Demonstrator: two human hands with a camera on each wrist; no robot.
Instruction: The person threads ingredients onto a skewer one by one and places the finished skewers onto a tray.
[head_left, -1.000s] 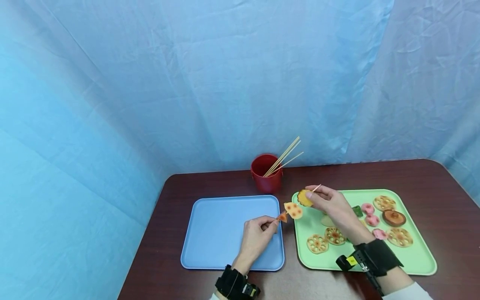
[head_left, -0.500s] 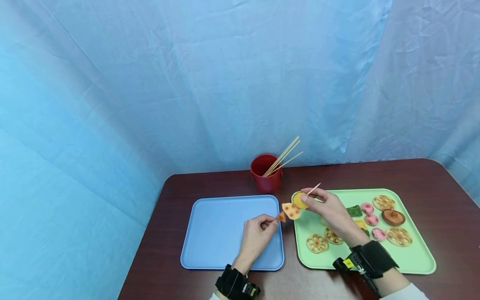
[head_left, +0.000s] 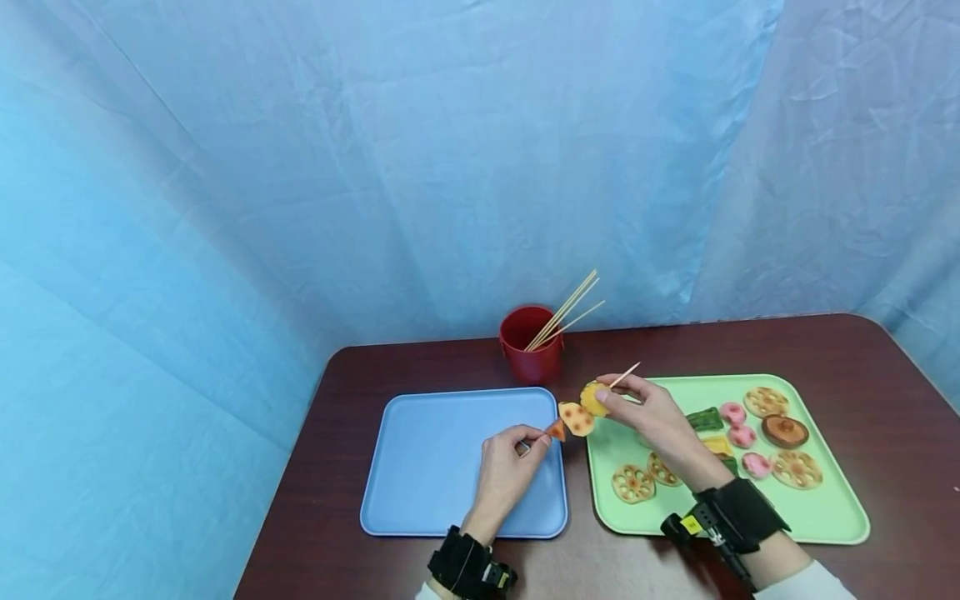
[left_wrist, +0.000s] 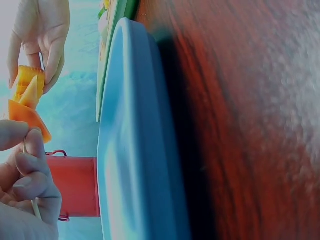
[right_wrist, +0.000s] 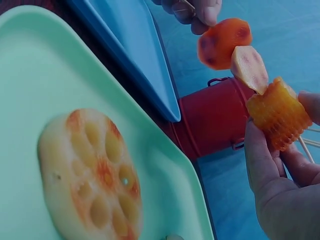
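My left hand (head_left: pixel 506 471) pinches a thin wooden skewer (head_left: pixel 625 375) over the right edge of the blue tray (head_left: pixel 450 467). An orange slice (right_wrist: pixel 222 44), resembling carrot, sits on the skewer right by the left fingertips. Beyond it comes a pale slice (right_wrist: pixel 250 70) with brownish spots, and after that a yellow piece of corn cob (right_wrist: pixel 280 115). Thumb and fingers of my right hand (head_left: pixel 660 429) grip the corn from its sides, above the green tray's left edge. The skewer's bare tip sticks out past the corn.
On the green tray (head_left: pixel 832 517) lie several lotus root slices (head_left: pixel 633 484), a mushroom (head_left: pixel 785 431), pink pieces (head_left: pixel 742 436) and green pieces (head_left: pixel 705 419). A red bucket (head_left: pixel 531 358) with several skewers stands behind the blue tray. A blue curtain hangs behind the table.
My right hand has moved left, sliding the corn along the skewer toward the pale slice. More bare tip shows beyond the corn. The left hand has shifted slightly left, still pinching the skewer.
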